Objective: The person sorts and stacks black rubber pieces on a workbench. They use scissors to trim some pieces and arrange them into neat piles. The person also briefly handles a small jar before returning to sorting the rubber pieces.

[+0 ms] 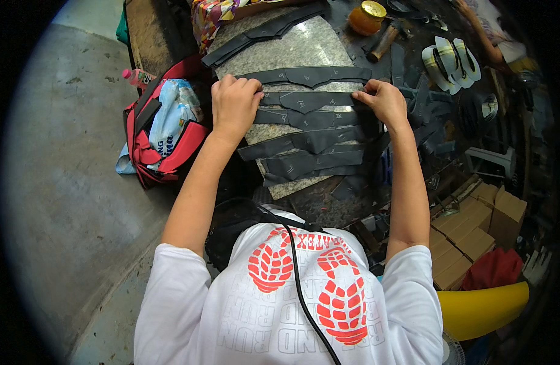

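Observation:
Several dark, leather-like strips with pointed middles and pale hand-drawn marks lie in rows across a speckled stone slab [218, 56]. My left hand [236, 104] pinches the left end of one dark strip [316, 100], second in the row that runs toward me. At that strip's right end, the thumb and fingers of my right hand [384, 103] are closed on it. Just beyond lies another dark strip [310, 75], and a further strip [307, 118] is directly on the near side. A dark stack [264, 33] rests slanted at the slab's far side.
Left of the slab stands a red and black bag [185, 141] with a blue-white package [170, 112] and a pink bottle [138, 78]. A gold-lidded jar [366, 18], a hammer [384, 42] and white cut pieces [451, 64] sit far right. Another person's arm [479, 30] shows beyond; cardboard boxes [468, 225] stand right.

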### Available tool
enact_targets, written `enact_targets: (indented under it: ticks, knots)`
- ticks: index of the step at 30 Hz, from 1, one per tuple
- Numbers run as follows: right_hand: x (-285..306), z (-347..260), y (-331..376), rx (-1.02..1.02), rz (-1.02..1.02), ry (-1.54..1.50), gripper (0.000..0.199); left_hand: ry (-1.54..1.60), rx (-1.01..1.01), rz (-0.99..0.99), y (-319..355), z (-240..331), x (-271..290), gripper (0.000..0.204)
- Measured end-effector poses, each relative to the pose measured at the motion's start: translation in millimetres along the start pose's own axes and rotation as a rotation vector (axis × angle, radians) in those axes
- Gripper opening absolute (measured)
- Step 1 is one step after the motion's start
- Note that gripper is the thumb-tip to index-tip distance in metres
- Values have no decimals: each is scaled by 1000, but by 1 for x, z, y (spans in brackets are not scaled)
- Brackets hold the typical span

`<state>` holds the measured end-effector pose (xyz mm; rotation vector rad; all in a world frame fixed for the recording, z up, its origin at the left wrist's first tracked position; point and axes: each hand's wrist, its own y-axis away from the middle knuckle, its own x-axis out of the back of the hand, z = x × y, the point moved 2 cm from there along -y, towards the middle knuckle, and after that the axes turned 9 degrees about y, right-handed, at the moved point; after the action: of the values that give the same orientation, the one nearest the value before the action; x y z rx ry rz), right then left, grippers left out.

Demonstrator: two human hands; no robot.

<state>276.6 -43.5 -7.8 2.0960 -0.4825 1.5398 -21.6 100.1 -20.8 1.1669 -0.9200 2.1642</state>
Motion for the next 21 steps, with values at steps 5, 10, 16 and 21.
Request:
enact_targets:
  ticks: [5,10,16,21]
  knots:
    - [0,19,-2,-51,-113,-168,35,-61,-71,210,8,9,-2,18]
    - [3,32,6,8,109,-48,26,96,-154,111,17,13,-5,20]
    - [2,36,5,-49,168,-120,24,125,-143,71,26,11,-3,21]
    - [16,39,7,66,484,-18,22,147,-103,36,27,11,1,24]
